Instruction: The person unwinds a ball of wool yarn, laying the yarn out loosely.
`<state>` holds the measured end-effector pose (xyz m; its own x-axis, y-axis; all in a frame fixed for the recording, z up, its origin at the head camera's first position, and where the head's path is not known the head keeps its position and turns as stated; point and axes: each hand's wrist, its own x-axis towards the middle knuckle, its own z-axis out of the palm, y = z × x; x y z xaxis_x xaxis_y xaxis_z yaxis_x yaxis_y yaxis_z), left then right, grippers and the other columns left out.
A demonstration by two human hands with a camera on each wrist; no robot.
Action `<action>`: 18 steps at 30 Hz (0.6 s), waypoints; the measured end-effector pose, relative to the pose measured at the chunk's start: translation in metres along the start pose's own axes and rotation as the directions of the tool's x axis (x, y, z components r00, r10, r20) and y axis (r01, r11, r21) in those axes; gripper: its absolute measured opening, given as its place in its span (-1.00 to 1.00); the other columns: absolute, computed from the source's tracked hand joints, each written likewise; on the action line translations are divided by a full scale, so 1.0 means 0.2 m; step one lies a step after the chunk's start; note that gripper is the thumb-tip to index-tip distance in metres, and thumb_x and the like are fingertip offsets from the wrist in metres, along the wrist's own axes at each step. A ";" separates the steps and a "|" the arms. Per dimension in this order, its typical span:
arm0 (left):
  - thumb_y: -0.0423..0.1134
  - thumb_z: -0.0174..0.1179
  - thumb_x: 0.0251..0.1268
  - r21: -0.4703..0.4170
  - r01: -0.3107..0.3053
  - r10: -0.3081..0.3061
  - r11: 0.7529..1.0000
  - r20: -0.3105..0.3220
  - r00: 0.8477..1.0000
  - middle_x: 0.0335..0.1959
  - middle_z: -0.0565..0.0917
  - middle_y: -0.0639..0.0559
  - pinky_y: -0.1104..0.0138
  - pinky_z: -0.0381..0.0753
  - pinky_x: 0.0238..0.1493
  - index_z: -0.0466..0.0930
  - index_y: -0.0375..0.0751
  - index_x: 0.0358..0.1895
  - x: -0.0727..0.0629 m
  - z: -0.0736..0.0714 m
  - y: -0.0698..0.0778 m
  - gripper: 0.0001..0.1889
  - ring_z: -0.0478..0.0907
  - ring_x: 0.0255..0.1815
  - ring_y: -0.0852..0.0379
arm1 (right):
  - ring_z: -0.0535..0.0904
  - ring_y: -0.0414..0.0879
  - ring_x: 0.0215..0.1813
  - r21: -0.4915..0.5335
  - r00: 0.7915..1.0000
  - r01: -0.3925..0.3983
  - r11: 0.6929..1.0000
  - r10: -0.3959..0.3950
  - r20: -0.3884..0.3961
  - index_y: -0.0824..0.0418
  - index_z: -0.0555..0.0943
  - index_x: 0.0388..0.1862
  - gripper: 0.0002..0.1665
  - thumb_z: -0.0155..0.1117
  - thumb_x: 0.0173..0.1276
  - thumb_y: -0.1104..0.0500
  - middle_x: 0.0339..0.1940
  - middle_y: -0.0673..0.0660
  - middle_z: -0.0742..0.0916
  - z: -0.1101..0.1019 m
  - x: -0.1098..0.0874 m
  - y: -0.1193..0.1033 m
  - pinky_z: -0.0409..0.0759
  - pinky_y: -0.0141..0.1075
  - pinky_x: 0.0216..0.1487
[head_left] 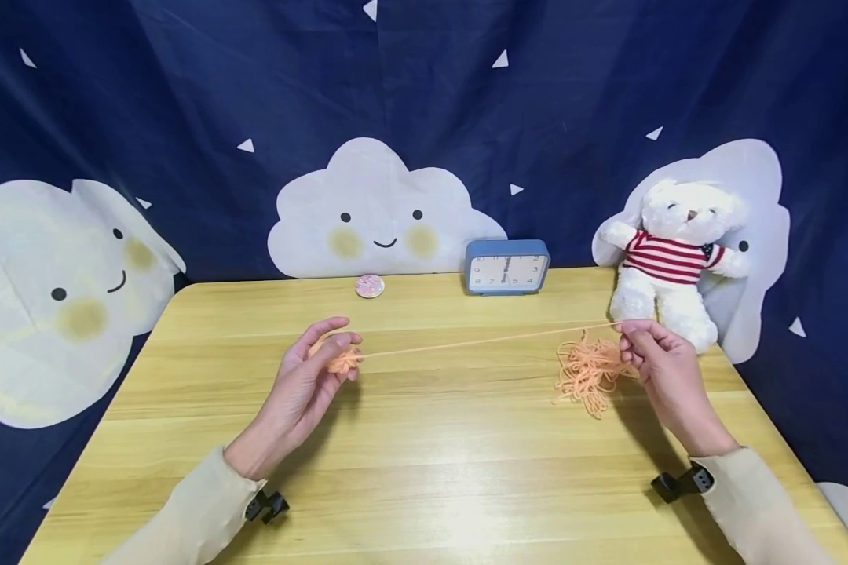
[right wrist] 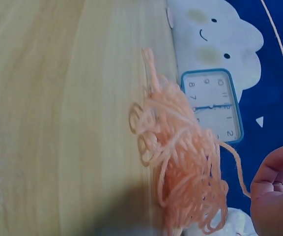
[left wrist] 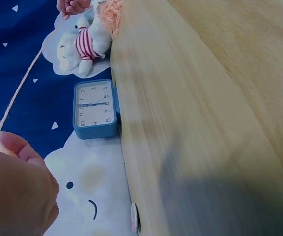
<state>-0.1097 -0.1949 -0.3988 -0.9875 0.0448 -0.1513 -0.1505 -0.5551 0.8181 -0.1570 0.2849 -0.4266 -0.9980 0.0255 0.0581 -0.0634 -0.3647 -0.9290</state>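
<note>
Across a pale wooden desk (head_left: 438,455), a person in cream sleeves (head_left: 201,498) holds a strand (head_left: 466,343) of orange yarn nearly straight between two hands. One end leads to a small ball (head_left: 344,362) at the left hand (head_left: 298,392); the other meets the right hand (head_left: 670,378). Just beside the right hand lies a loose, looped heap (head_left: 588,370) of the same yarn, and a slack length runs from it towards that hand.

The work in progress looks like winding yarn into a ball, probably at an early point, judging by how much is loose. The next move seems to call for wrapping the strand round the ball under light tension, with the right hand feeding more yarn without pulling the heap into a knot.

The left hand is half closed, thumb laid over the ball and fingers about it, one finger raised clear above. The right hand is nearly closed, thumb and forefinger pinching the strand, the other fingers curled in.

Behind them, along the far edge, stand a blue clock (head_left: 506,268) and a white teddy bear (head_left: 667,263) in a striped shirt; a small pinkish disc (head_left: 370,286) lies to the clock's left.
</note>
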 end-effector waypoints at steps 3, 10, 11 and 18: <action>-0.45 0.13 0.68 -0.020 0.000 0.001 1.000 0.038 0.999 0.05 0.66 -0.15 0.35 0.70 -0.19 0.50 -0.25 0.33 0.00 -0.01 -0.01 -0.71 0.70 -0.09 0.00 | 0.65 -0.20 -0.32 0.005 1.000 -0.003 1.000 0.003 -0.012 0.31 0.80 -0.11 -0.74 0.16 0.70 0.39 -0.32 0.08 0.76 -0.01 0.01 -0.01 0.68 -0.47 -0.31; -0.50 0.11 0.66 -0.050 -0.016 0.019 0.999 0.056 0.998 0.09 0.70 -0.19 0.36 0.73 -0.19 0.52 -0.27 0.28 0.00 -0.04 -0.01 -0.73 0.74 -0.10 0.01 | 0.67 -0.21 -0.27 0.027 0.999 0.000 1.000 0.002 -0.041 0.33 0.78 -0.11 -0.78 0.20 0.70 0.37 -0.25 0.07 0.80 -0.02 0.01 -0.01 0.69 -0.47 -0.28; -0.51 0.12 0.65 -0.049 -0.016 0.019 0.999 0.057 0.998 0.07 0.72 -0.19 0.38 0.72 -0.22 0.51 -0.28 0.28 0.00 -0.04 -0.01 -0.72 0.73 -0.14 0.04 | 0.67 -0.21 -0.27 0.025 0.999 0.001 1.000 0.000 -0.044 0.32 0.78 -0.11 -0.78 0.20 0.70 0.37 -0.24 0.07 0.80 -0.02 0.01 -0.01 0.69 -0.47 -0.28; -0.45 0.06 0.70 0.012 -0.008 0.007 1.000 0.062 0.998 0.01 0.72 -0.15 0.42 0.62 -0.27 0.42 -0.34 0.33 -0.01 -0.06 0.00 -0.72 0.65 -0.16 0.08 | 0.68 -0.19 -0.32 0.063 0.997 0.007 0.998 -0.002 -0.072 0.33 0.78 -0.12 -0.76 0.18 0.70 0.37 -0.32 0.08 0.78 -0.05 0.00 -0.02 0.70 -0.46 -0.31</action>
<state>-0.1077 -0.2047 -0.4043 -0.9896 0.0917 -0.1108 -0.1430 -0.5457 0.8257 -0.1576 0.2964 -0.4273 -0.9951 0.0936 0.0333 -0.0700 -0.4224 -0.9037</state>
